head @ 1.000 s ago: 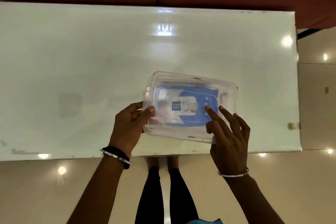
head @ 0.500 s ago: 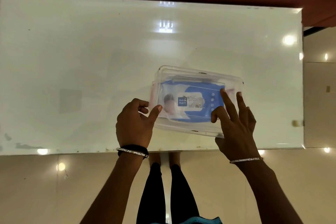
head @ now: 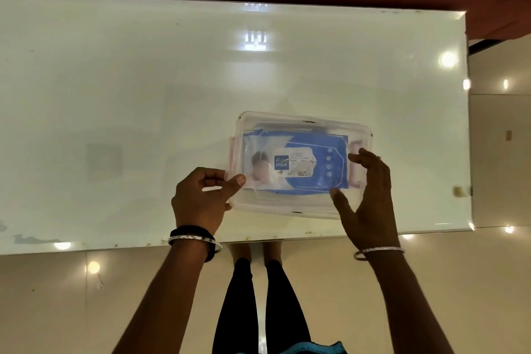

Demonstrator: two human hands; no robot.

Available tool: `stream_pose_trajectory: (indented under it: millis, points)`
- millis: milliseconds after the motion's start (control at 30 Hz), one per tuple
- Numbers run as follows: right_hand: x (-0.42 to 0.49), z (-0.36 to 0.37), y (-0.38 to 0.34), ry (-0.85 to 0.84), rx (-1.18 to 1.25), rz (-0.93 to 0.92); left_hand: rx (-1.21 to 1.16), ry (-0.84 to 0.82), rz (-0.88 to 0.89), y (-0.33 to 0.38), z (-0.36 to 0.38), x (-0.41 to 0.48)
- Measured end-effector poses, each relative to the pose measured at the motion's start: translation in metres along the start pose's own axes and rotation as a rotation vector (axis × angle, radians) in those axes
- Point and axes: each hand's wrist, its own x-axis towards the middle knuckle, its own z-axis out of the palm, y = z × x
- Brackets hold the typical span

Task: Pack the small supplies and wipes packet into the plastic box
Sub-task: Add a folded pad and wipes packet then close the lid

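A clear plastic box (head: 298,207) with its lid on rests on the white table (head: 143,95), near the front edge. Through the lid shows a blue and white wipes packet (head: 301,167). Pink pieces show faintly at both ends of the box; I cannot tell what they are. My left hand (head: 201,198) grips the box's left end, thumb on the lid's corner. My right hand (head: 367,195) spans the right end with fingers spread, thumb on the lid and fingertips at the far right side.
The table's front edge runs just below the box and its right edge lies to the right. Beyond the far edge is a dark red surface. Below the front edge are a shiny beige floor and the person's legs (head: 258,296).
The right hand has shifted from pressing on top of the lid to spanning the box's right end. The left hand stays at the left end. The view has shifted slightly.
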Motion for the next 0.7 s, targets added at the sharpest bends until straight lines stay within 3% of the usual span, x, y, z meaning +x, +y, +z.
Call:
stream_pose_trajectory:
  millis: [67,200,300,700]
  points:
    - [0.001,0.007,0.006,0.124,-0.008,0.037,-0.044,-0.025,-0.036,-0.004,-0.002,-0.001]
    - [0.004,0.008,0.020,0.173,0.234,0.380,-0.059,0.004,-0.027,-0.009,0.003,-0.008]
    - [0.005,0.009,0.030,0.174,0.105,0.345,-0.042,0.031,0.002,-0.009,0.007,-0.010]
    - [0.018,0.009,0.029,0.205,0.073,0.408,0.177,0.127,0.203,0.002,0.010,-0.006]
